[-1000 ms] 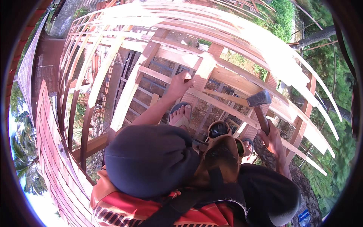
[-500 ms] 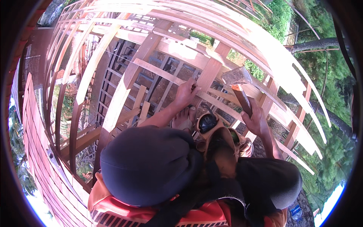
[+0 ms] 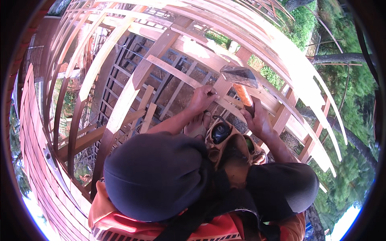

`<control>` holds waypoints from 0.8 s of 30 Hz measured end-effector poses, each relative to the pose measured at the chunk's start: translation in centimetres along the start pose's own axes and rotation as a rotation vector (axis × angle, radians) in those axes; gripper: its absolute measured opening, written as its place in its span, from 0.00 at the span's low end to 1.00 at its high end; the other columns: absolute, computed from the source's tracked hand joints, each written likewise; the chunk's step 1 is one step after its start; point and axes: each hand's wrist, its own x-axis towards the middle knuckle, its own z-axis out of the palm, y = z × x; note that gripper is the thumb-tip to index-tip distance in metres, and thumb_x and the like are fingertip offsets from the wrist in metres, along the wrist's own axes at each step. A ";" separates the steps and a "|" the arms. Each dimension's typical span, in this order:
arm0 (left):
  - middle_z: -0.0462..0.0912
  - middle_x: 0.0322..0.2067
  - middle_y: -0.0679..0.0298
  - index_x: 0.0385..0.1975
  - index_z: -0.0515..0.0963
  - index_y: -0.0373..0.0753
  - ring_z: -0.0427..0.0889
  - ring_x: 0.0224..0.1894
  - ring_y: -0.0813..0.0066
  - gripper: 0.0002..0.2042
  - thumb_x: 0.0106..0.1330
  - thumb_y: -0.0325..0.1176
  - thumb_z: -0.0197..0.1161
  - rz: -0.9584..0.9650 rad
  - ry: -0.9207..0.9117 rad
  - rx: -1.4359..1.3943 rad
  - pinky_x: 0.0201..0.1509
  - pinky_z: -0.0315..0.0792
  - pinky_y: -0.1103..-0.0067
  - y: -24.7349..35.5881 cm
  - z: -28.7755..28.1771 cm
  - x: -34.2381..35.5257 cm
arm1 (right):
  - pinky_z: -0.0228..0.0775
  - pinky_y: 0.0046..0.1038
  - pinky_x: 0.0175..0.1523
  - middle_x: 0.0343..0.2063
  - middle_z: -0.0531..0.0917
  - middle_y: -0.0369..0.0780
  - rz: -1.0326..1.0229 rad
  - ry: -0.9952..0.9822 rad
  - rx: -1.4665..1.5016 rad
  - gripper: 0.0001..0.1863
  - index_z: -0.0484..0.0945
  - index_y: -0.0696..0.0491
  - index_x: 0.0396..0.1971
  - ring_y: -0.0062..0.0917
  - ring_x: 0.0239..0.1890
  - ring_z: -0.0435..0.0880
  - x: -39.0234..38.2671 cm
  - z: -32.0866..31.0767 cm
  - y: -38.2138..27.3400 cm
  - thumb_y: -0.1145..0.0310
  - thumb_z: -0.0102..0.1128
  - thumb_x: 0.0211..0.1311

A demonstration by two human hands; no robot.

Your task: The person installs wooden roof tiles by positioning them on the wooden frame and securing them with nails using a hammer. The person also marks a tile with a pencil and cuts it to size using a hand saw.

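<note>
My right hand is wrapped round the wooden handle of a hammer, whose broad grey metal head is raised over a ridged wooden beam. A thin wooden batten lies across that beam. At their crossing, my left hand rests with thumb and forefinger pinched together. Whatever sits between those fingertips is too small to name. Between my knees hangs a brown leather tool pouch with a round black item in it.
Long curved-looking battens and thick rafters form an open frame around me, with wide gaps. Metal bars and ground show far below. Reddish boards run along the left; trees stand at the right.
The hammer has swung left, toward my left hand, and its head has tilted. My left hand keeps its pinch by the batten, while the whole view has shifted slightly.
</note>
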 end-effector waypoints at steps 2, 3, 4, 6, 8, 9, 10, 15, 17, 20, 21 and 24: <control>0.81 0.25 0.58 0.28 0.80 0.32 0.78 0.27 0.74 0.09 0.57 0.29 0.73 -0.016 0.002 -0.007 0.34 0.73 0.74 0.0 0.1 0.0 | 0.75 0.52 0.48 0.40 0.83 0.57 0.032 -0.023 -0.068 0.27 0.63 0.56 0.63 0.57 0.45 0.83 -0.3 0.2 -0.4 0.62 0.59 0.70; 0.82 0.25 0.58 0.28 0.80 0.32 0.78 0.27 0.73 0.09 0.57 0.29 0.73 -0.006 0.008 -0.011 0.34 0.74 0.73 -0.1 0.2 0.0 | 0.75 0.52 0.49 0.40 0.83 0.57 0.062 -0.043 -0.137 0.26 0.63 0.57 0.62 0.57 0.45 0.82 -0.3 0.3 -0.6 0.63 0.59 0.70; 0.82 0.25 0.57 0.28 0.80 0.31 0.79 0.27 0.73 0.09 0.57 0.29 0.73 0.004 0.012 -0.014 0.34 0.74 0.73 -0.2 0.2 0.1 | 0.75 0.52 0.49 0.40 0.83 0.57 0.060 -0.041 -0.137 0.26 0.63 0.57 0.62 0.57 0.45 0.82 -0.4 0.9 0.8 0.63 0.59 0.70; 0.82 0.25 0.57 0.29 0.81 0.32 0.79 0.27 0.72 0.09 0.56 0.29 0.73 0.006 0.003 0.058 0.34 0.74 0.73 -0.3 0.4 0.6 | 0.74 0.53 0.48 0.40 0.83 0.58 0.008 -0.266 -0.251 0.26 0.63 0.58 0.61 0.58 0.45 0.82 -0.4 2.1 4.2 0.63 0.59 0.69; 0.82 0.24 0.57 0.29 0.81 0.32 0.79 0.27 0.72 0.09 0.56 0.29 0.74 -0.006 0.003 0.135 0.34 0.74 0.73 -0.7 0.5 0.7 | 0.74 0.52 0.47 0.40 0.83 0.58 0.009 -0.221 -0.250 0.26 0.63 0.58 0.61 0.58 0.44 0.82 -0.4 1.9 4.4 0.63 0.58 0.69; 0.82 0.24 0.57 0.29 0.81 0.32 0.79 0.26 0.71 0.09 0.55 0.29 0.74 0.010 0.014 0.079 0.35 0.74 0.74 -1.0 0.5 0.5 | 0.74 0.52 0.46 0.39 0.83 0.58 0.012 -0.183 -0.244 0.26 0.63 0.58 0.61 0.58 0.44 0.82 -0.4 1.7 3.6 0.64 0.58 0.69; 0.81 0.24 0.57 0.28 0.81 0.32 0.79 0.26 0.71 0.08 0.55 0.28 0.73 0.026 0.026 0.022 0.35 0.74 0.74 -1.3 0.5 0.4 | 0.74 0.52 0.46 0.39 0.83 0.58 0.012 -0.190 -0.238 0.26 0.63 0.58 0.61 0.58 0.44 0.82 -0.1 1.4 2.9 0.64 0.58 0.69; 0.84 0.32 0.60 0.39 0.83 0.32 0.81 0.34 0.76 0.09 0.61 0.28 0.69 -0.009 -0.087 -0.032 0.40 0.75 0.79 -1.0 -2.2 0.6 | 0.76 0.46 0.43 0.37 0.83 0.55 -0.073 0.016 0.006 0.25 0.65 0.58 0.60 0.55 0.40 0.83 0.3 -1.3 -0.2 0.69 0.62 0.67; 0.85 0.33 0.61 0.42 0.82 0.32 0.81 0.34 0.76 0.10 0.62 0.28 0.68 -0.018 -0.077 -0.101 0.41 0.75 0.80 -0.8 -4.3 1.0 | 0.75 0.45 0.45 0.35 0.83 0.56 -0.049 0.022 0.031 0.24 0.65 0.58 0.59 0.55 0.39 0.83 -0.3 -1.1 -0.6 0.71 0.63 0.66; 0.85 0.37 0.55 0.46 0.79 0.32 0.83 0.38 0.65 0.14 0.63 0.31 0.68 -0.049 0.174 -0.127 0.47 0.77 0.71 -0.9 -7.5 2.1 | 0.74 0.48 0.49 0.37 0.82 0.58 -0.141 0.009 -0.037 0.24 0.65 0.58 0.59 0.57 0.41 0.82 -0.7 0.6 1.6 0.70 0.61 0.67; 0.83 0.44 0.53 0.49 0.79 0.33 0.80 0.48 0.59 0.16 0.67 0.36 0.63 0.115 0.188 0.227 0.55 0.72 0.66 -1.2 -8.5 2.7 | 0.72 0.50 0.50 0.39 0.82 0.59 -0.038 -0.110 -0.071 0.24 0.65 0.59 0.59 0.58 0.43 0.81 -0.4 0.8 2.0 0.68 0.59 0.68; 0.75 0.58 0.49 0.55 0.76 0.35 0.68 0.64 0.48 0.21 0.72 0.46 0.55 0.299 0.134 0.706 0.69 0.59 0.54 -3.4 -9.3 4.2 | 0.70 0.53 0.52 0.41 0.81 0.61 0.054 -0.290 -0.109 0.25 0.65 0.60 0.60 0.61 0.46 0.79 0.6 0.7 2.4 0.64 0.57 0.69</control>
